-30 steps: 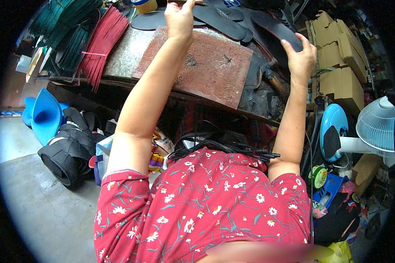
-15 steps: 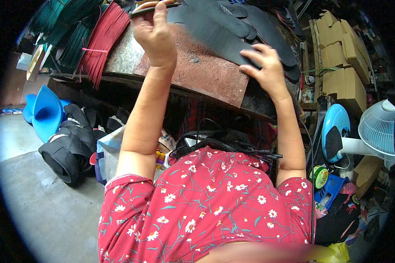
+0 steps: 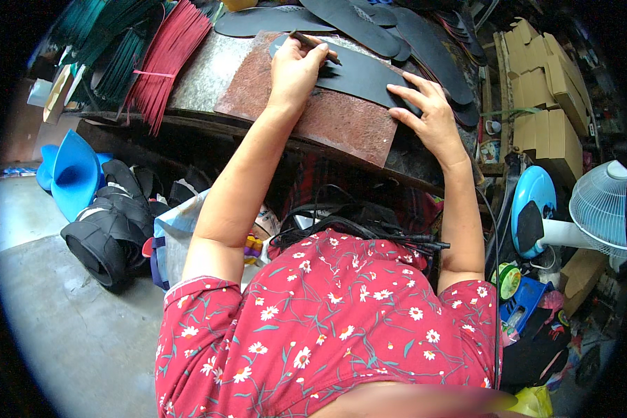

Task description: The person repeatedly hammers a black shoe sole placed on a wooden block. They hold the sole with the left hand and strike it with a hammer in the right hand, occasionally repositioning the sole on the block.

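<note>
A black shoe-sole-shaped sheet lies across a worn reddish-brown board on the workbench. Over the sheet's left half, my left hand is closed around a dark, slim stick-like tool. The tool slants down to the right; its exact kind cannot be made out. My right hand rests at the sheet's right end with its fingers apart, the fingertips touching the black surface. More black soles lie just beyond the board.
Bundled red strips and dark green strips hang over the bench's left side. Cardboard boxes stack up at the right, with a fan nearer me. Rolled black material and blue sheets sit at the left.
My left hand has come down from the upper left toward the right, bringing the dark tool over the sole. The black sole now lies nearer, on the board. My right hand has barely shifted.
</note>
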`<act>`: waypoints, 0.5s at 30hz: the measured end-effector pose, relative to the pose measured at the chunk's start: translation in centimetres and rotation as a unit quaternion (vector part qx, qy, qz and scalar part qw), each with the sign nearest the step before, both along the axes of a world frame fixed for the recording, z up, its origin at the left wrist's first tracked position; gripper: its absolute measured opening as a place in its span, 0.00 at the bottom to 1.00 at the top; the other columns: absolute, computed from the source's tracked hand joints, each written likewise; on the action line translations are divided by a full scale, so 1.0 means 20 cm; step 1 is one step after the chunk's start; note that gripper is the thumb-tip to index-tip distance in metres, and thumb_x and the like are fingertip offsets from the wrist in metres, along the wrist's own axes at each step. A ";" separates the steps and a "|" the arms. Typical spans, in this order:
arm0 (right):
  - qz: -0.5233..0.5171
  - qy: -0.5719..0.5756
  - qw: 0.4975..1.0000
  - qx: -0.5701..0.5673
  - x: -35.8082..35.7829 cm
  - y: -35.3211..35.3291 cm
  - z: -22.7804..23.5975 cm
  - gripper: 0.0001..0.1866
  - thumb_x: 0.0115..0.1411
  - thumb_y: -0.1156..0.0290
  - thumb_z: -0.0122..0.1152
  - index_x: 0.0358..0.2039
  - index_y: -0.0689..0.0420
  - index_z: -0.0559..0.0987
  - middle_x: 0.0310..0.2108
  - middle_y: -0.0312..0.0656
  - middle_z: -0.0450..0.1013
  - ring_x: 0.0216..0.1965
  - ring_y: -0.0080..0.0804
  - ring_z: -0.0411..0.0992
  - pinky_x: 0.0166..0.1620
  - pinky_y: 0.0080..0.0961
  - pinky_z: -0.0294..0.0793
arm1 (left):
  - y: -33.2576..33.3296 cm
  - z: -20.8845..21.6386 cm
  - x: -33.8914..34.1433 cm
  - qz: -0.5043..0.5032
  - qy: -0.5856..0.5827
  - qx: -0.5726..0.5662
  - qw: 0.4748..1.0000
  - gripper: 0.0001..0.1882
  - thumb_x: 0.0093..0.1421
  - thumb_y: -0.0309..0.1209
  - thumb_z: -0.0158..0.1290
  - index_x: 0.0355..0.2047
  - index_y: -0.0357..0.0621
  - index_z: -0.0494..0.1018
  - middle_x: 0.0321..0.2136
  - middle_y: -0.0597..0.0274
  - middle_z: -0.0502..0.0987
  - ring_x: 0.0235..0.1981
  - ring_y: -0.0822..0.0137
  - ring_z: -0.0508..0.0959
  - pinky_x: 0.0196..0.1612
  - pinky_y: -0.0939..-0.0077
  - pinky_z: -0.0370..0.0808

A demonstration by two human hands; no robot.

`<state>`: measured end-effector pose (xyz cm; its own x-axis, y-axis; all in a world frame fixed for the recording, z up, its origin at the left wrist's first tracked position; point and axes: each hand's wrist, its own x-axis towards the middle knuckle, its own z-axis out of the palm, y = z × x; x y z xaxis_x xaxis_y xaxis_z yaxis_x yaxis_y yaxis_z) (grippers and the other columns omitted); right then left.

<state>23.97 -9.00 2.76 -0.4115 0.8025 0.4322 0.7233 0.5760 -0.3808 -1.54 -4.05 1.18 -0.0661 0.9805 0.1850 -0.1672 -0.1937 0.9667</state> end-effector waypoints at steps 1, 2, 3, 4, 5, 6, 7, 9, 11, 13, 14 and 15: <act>0.000 0.006 1.000 0.005 0.02 -0.01 0.01 0.25 0.53 0.58 0.68 0.52 0.48 0.79 0.55 0.48 0.70 0.57 0.48 0.66 0.60 0.39 0.65 | 0.00 0.01 0.00 0.008 0.018 -0.007 1.000 0.07 0.64 0.28 0.54 0.39 0.39 0.71 0.34 0.58 0.81 0.36 0.70 0.80 0.42 0.78 0.75; 0.009 0.002 1.000 0.012 0.03 -0.02 0.01 0.26 0.53 0.58 0.68 0.53 0.49 0.78 0.55 0.48 0.70 0.56 0.49 0.66 0.60 0.39 0.65 | 0.00 0.02 0.00 0.013 0.031 -0.005 0.999 0.06 0.63 0.27 0.54 0.39 0.38 0.72 0.33 0.58 0.81 0.35 0.71 0.80 0.40 0.79 0.76; -0.038 0.008 0.999 0.016 0.07 -0.05 0.02 0.28 0.53 0.58 0.68 0.54 0.50 0.77 0.56 0.49 0.70 0.57 0.49 0.66 0.60 0.39 0.65 | 0.00 0.02 0.00 0.020 0.045 -0.008 0.999 0.06 0.63 0.26 0.54 0.38 0.38 0.72 0.32 0.59 0.82 0.34 0.72 0.81 0.39 0.79 0.77; -0.067 0.002 0.997 0.030 0.10 -0.08 0.03 0.30 0.53 0.57 0.68 0.56 0.52 0.75 0.56 0.49 0.69 0.57 0.50 0.66 0.59 0.40 0.65 | 0.00 0.03 0.00 0.026 0.038 0.010 0.999 0.06 0.63 0.27 0.54 0.38 0.38 0.72 0.32 0.59 0.82 0.34 0.72 0.81 0.38 0.79 0.77; -0.131 0.006 0.991 0.010 0.14 -0.11 0.03 0.29 0.54 0.57 0.67 0.55 0.55 0.74 0.54 0.49 0.70 0.56 0.50 0.66 0.58 0.41 0.66 | 0.01 0.04 0.00 0.032 0.033 0.023 0.999 0.06 0.63 0.27 0.54 0.38 0.37 0.72 0.33 0.59 0.82 0.34 0.72 0.81 0.37 0.78 0.78; -0.203 -0.029 0.978 -0.025 0.18 -0.16 0.03 0.29 0.54 0.57 0.67 0.54 0.55 0.74 0.51 0.49 0.71 0.53 0.50 0.68 0.55 0.42 0.67 | 0.02 0.04 0.00 0.039 0.027 0.036 0.998 0.07 0.63 0.27 0.54 0.38 0.37 0.72 0.33 0.59 0.82 0.34 0.72 0.81 0.36 0.78 0.79; -0.240 -0.087 0.964 -0.069 0.22 -0.20 0.01 0.28 0.54 0.58 0.67 0.53 0.55 0.75 0.49 0.48 0.71 0.52 0.49 0.68 0.54 0.42 0.68 | 0.03 0.05 0.01 0.046 0.019 0.074 0.996 0.07 0.62 0.27 0.56 0.38 0.37 0.73 0.32 0.60 0.81 0.33 0.72 0.81 0.33 0.78 0.80; -0.293 -0.135 0.940 -0.107 0.28 -0.27 -0.04 0.26 0.55 0.58 0.67 0.52 0.55 0.76 0.47 0.46 0.73 0.50 0.48 0.69 0.52 0.42 0.68 | 0.09 0.05 0.03 0.019 0.009 0.064 0.998 0.07 0.61 0.27 0.57 0.38 0.37 0.73 0.31 0.60 0.81 0.32 0.72 0.81 0.32 0.78 0.80; -0.309 -0.120 0.941 -0.073 0.32 -0.29 -0.10 0.24 0.57 0.58 0.65 0.51 0.54 0.76 0.46 0.45 0.74 0.49 0.46 0.70 0.52 0.41 0.69 | 0.14 0.04 0.05 -0.007 -0.001 0.071 0.997 0.06 0.60 0.25 0.58 0.36 0.36 0.75 0.29 0.61 0.81 0.29 0.72 0.81 0.31 0.79 0.79; -0.363 -0.064 0.927 -0.072 0.33 -0.28 -0.15 0.21 0.59 0.58 0.62 0.51 0.53 0.77 0.44 0.45 0.75 0.48 0.46 0.71 0.51 0.41 0.69 | 0.17 0.00 0.07 0.021 0.086 0.042 0.995 0.07 0.58 0.26 0.59 0.35 0.36 0.76 0.26 0.61 0.81 0.27 0.74 0.81 0.31 0.80 0.78; -0.377 -0.037 0.923 -0.065 0.33 -0.27 -0.16 0.20 0.61 0.58 0.61 0.51 0.52 0.77 0.43 0.45 0.76 0.47 0.46 0.72 0.51 0.40 0.70 | 0.18 -0.02 0.07 0.038 0.125 0.018 0.991 0.07 0.58 0.26 0.60 0.34 0.36 0.76 0.25 0.61 0.81 0.26 0.75 0.80 0.31 0.81 0.78; -0.375 0.049 0.925 -0.034 0.33 -0.24 -0.16 0.19 0.64 0.57 0.57 0.53 0.52 0.76 0.40 0.47 0.77 0.41 0.52 0.74 0.47 0.40 0.72 | 0.19 -0.03 0.08 0.038 0.107 0.026 0.993 0.07 0.57 0.27 0.60 0.34 0.36 0.77 0.26 0.60 0.82 0.26 0.75 0.81 0.32 0.80 0.78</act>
